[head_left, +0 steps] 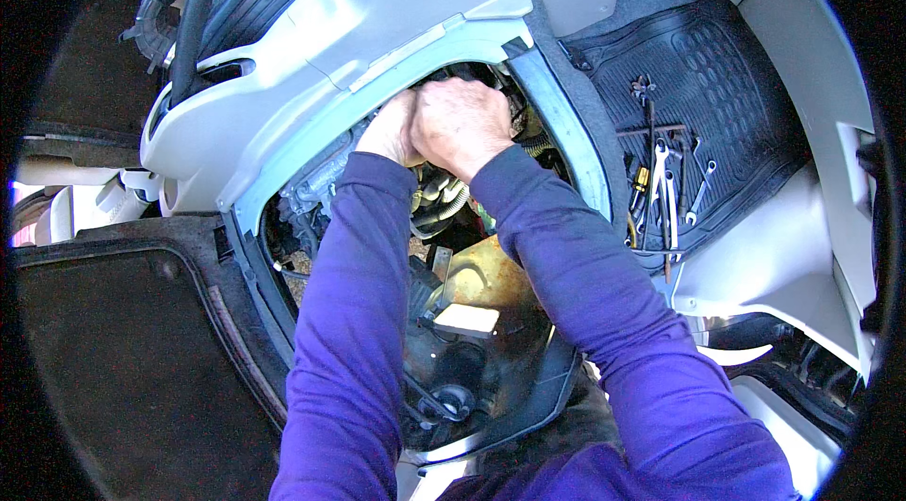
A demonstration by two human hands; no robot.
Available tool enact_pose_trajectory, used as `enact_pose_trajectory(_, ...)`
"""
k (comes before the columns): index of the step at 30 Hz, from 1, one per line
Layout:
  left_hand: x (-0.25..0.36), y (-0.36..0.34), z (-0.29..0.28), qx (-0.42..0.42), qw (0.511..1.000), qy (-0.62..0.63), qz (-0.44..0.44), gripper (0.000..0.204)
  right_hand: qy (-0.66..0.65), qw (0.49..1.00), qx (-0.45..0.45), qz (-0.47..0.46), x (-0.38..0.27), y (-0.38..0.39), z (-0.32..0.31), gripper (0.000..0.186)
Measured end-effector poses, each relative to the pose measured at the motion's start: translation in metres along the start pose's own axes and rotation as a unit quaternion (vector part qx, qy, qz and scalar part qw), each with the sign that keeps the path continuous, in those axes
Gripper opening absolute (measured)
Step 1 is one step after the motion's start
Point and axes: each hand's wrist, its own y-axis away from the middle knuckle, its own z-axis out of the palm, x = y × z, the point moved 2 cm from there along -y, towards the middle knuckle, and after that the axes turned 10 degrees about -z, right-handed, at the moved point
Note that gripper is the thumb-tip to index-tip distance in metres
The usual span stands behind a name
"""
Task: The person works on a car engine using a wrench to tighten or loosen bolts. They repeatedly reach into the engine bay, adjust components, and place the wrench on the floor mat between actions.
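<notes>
Both my hands reach into the far end of an open engine bay in a vehicle floor. My right hand (462, 122) is closed, its knuckles up, and whatever is inside its fingers is hidden. Pressed against it on the left is my left hand (389, 130), its fingers out of sight behind the right one. Below the hands run ribbed hoses (444, 204) and wiring. A metal engine part (321, 185) lies left of them. Nearer to me is a brownish metal cover (486, 276). The light-blue metal rim (311, 119) frames the opening.
Several wrenches (672, 199) and a yellow-handled screwdriver (640, 188) lie on the black rubber floor mat (755, 133) at the right. Grey plastic trim (377, 6) rises beyond the opening. A dark carpeted panel (123, 341) is at the left.
</notes>
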Motion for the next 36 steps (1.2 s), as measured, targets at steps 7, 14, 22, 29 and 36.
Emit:
enact_pose_trajectory(7,-0.007,0.007,0.003,-0.108,0.991,-0.006,0.081,0.036,-0.002,0.989,0.14,-0.036,-0.006,-0.011,0.009,0.021)
enact_pose_trajectory(14,0.0,0.007,0.012,-0.032,0.996,0.078,-0.028,0.038,-0.045,0.999,0.001,0.015,0.011,0.012,0.013,0.025)
enact_pose_trajectory(22,-0.005,0.003,0.014,0.151,0.988,-0.012,-0.011,0.034,0.014,0.995,-0.09,0.052,0.012,0.006,0.02,0.024)
enact_pose_trajectory(29,-0.007,0.011,0.023,0.179,0.981,-0.074,0.024,0.034,0.025,0.991,-0.116,0.061,0.013,0.003,0.026,0.027)
enact_pose_trajectory(36,-0.002,0.017,0.022,0.099,0.967,-0.225,0.06,0.034,0.004,1.0,-0.006,0.022,0.006,0.004,0.02,0.024)
